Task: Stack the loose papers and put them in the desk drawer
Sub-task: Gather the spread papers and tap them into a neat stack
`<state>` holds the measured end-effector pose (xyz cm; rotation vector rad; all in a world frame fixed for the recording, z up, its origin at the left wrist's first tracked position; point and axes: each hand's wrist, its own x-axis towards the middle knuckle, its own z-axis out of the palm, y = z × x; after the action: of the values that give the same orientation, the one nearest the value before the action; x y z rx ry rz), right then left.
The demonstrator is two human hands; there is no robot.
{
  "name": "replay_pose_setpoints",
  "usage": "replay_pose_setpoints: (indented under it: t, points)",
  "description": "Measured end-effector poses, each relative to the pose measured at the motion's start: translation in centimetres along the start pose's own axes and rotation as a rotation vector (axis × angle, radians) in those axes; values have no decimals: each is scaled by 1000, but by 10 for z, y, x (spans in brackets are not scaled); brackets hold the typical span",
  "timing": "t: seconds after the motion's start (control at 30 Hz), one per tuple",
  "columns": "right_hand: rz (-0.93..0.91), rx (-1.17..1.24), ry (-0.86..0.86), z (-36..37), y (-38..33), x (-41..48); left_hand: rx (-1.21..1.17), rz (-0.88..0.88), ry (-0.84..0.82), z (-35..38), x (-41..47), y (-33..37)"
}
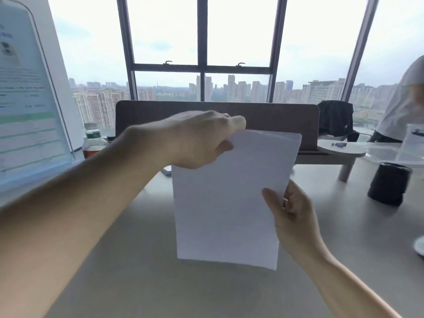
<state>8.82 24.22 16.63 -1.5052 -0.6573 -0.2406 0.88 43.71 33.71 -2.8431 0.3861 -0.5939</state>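
Worktop (128, 260) spreads grey under both hands, no drawer anywhere in view, so the drop-off spot can't be judged from here. Papers (226, 200) are already gathered into one sheaf, held upright and clear of the worktop, top edge under the left hand (197, 140), right edge in the right hand (292, 216). Left fingers (237, 121) are curled over the top left corner, pinching it with the thumb below; right fingers mostly hidden behind the sheaf, thumb pressed on the front face, so that hand is clamped on the papers too. Top edge by the left fingers shows sheets slightly stepped, not flush. Risks, as judgement: both grips sit on edges only, the lower corner hangs free below the right fingers, so inner sheets could slide out if either pinch eases; tapping down to square up could fan or buckle the sheaf if it lands tilted. Black cylinder (390, 183) sits well right of the right fingers and a bottle (93, 140) well left of the left fingers; a wide swing toward a drawer could clip either.
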Motion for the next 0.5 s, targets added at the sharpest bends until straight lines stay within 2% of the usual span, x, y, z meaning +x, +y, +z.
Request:
replay_pose_setpoints:
  t: [0.07,0.13,0.2,0.23,0.27,0.3,0.4,0.5]
  points:
    - [43,-20,45,-7,11,-8,-14,-14,237,34,-15,-10]
    - [58,-27,81,-14,14,-13,-282,-239,433,69,-38,-16]
    - [62,-13,83,-19,16,-13,-851,-558,399,100,-60,-10]
    - [65,-6,84,-20,16,-13,-1123,-644,330,118,-67,-4]
    - [67,-8,79,-21,16,-14,-1321,-658,273,136,-72,4]
    - [67,-19,71,-22,15,-13,-1440,-673,254,155,-74,13]
    - [70,-54,98,-32,13,-12,-1568,-724,310,179,-64,36]
    - [82,-18,165,-58,8,-10,-1505,-649,326,168,-40,53]
